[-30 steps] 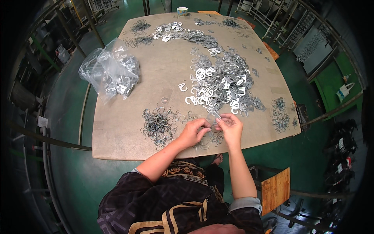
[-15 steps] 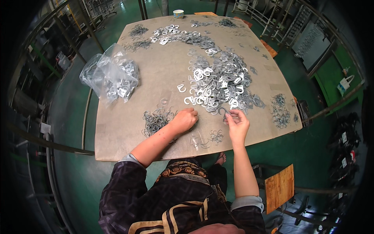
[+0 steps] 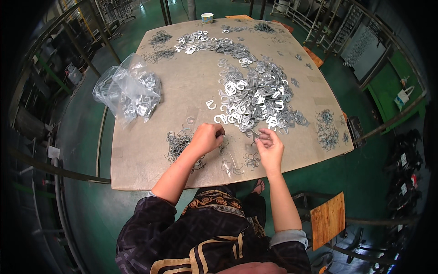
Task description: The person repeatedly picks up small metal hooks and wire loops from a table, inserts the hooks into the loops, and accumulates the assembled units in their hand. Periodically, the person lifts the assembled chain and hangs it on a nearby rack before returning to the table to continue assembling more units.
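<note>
My left hand [image 3: 208,138] is closed above the table's near part, just right of a pile of thin wire clips [image 3: 179,145]. Its fingertips point right, and whatever they pinch is too small to make out. A short way to the right, my right hand [image 3: 270,149] pinches a grey metal hook [image 3: 254,133] between thumb and fingers. The hook is seen almost edge-on. Beyond both hands spreads a large heap of flat silvery metal hooks [image 3: 258,98]. A few loose clips [image 3: 251,160] lie close to my right wrist.
A clear plastic bag of metal parts [image 3: 132,89] rests at the table's left edge. More hooks [image 3: 214,44] and small clip piles lie farther back. Another clip pile [image 3: 327,130] is at the right. A paper cup [image 3: 207,18] stands at the far edge; a wooden stool [image 3: 327,220] is below.
My right hand has shifted slightly left with the hook, which has turned from face-on to nearly edge-on. My left hand has moved slightly left, its fingers turned toward the right hand.
</note>
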`<state>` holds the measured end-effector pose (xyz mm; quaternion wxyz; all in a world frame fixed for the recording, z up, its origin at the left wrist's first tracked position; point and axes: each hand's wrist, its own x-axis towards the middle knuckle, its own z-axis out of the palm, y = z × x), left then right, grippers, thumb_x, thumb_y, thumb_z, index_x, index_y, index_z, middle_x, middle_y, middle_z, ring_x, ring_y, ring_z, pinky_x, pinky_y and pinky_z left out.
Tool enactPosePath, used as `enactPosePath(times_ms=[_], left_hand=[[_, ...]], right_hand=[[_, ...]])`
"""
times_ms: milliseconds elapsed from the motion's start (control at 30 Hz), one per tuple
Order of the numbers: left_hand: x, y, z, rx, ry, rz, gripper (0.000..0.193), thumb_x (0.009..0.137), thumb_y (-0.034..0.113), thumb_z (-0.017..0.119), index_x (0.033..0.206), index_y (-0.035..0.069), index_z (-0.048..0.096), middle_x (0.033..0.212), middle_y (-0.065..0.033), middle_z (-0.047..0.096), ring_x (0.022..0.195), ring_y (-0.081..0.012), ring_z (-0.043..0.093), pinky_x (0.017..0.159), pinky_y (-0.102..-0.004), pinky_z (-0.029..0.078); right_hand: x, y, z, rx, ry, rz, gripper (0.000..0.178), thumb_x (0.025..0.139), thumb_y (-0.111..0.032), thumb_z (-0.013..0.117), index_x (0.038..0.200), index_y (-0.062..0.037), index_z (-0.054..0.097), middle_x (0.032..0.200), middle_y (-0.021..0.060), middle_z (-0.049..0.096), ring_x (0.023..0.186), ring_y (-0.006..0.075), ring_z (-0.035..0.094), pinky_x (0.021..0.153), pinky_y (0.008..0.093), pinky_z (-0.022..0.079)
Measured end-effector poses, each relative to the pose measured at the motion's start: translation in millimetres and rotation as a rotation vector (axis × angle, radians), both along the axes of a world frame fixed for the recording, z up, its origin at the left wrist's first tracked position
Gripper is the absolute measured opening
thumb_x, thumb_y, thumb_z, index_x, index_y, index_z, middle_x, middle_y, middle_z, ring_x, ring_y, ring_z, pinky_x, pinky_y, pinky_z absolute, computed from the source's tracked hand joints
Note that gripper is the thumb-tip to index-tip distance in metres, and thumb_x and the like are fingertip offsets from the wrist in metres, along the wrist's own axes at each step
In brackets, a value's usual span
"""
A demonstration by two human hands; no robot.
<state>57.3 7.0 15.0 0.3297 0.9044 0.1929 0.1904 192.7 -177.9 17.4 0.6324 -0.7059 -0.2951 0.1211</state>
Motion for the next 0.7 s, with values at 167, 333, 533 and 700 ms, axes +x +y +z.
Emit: enactPosePath(times_ms=[167, 333, 533, 700], left_hand=[[-1.7, -19.3, 24.0, -0.599, -0.163, -0.034, 0.012, 0.074, 0.012, 0.074, 0.081, 0.005, 0.069, 0.078, -0.0036, 0.066, 0.071, -0.0143, 0.061, 0.066, -0.0281, 0.048], [3.6, -30.4, 27.1, -0.443, -0.344, -0.102, 0.011, 0.074, 0.014, 0.075, 0.08, 0.007, 0.068, 0.109, -0.0057, 0.061, 0.103, -0.0174, 0.057, 0.084, -0.032, 0.044], [4.8, -37.9, 9.7, -0.552, -0.464, -0.095, 0.012, 0.079, 0.011, 0.072, 0.084, 0.003, 0.064, 0.099, -0.0067, 0.066, 0.096, -0.0171, 0.061, 0.084, -0.0304, 0.046], [-12.7, -33.7, 11.0, -0.808, -0.585, -0.135, 0.01, 0.085, 0.002, 0.066, 0.089, 0.0, 0.057, 0.094, -0.0076, 0.066, 0.093, -0.0149, 0.062, 0.085, -0.0296, 0.048]], right_hand=[[-12.0, 6.4, 3.8, 0.039, -0.015, 0.042, 0.036, 0.079, 0.006, 0.067, 0.113, -0.0038, 0.061, 0.086, 0.0073, 0.066, 0.069, 0.0101, 0.063, 0.064, 0.0243, 0.052], [-24.5, 10.3, 13.2, 0.0, -0.082, 0.076, 0.036, 0.079, 0.004, 0.066, 0.114, -0.0057, 0.061, 0.083, 0.0094, 0.068, 0.07, 0.0141, 0.065, 0.066, 0.0276, 0.054], [-34.8, 12.2, 19.3, 0.012, -0.15, 0.134, 0.036, 0.08, 0.003, 0.066, 0.115, -0.0053, 0.06, 0.085, 0.0108, 0.069, 0.072, 0.0165, 0.067, 0.068, 0.0289, 0.055], [2.2, 11.1, -14.8, -0.011, -0.068, 0.1, 0.037, 0.083, -0.003, 0.064, 0.12, -0.0056, 0.06, 0.102, 0.0142, 0.068, 0.096, 0.0247, 0.067, 0.082, 0.0345, 0.053]])
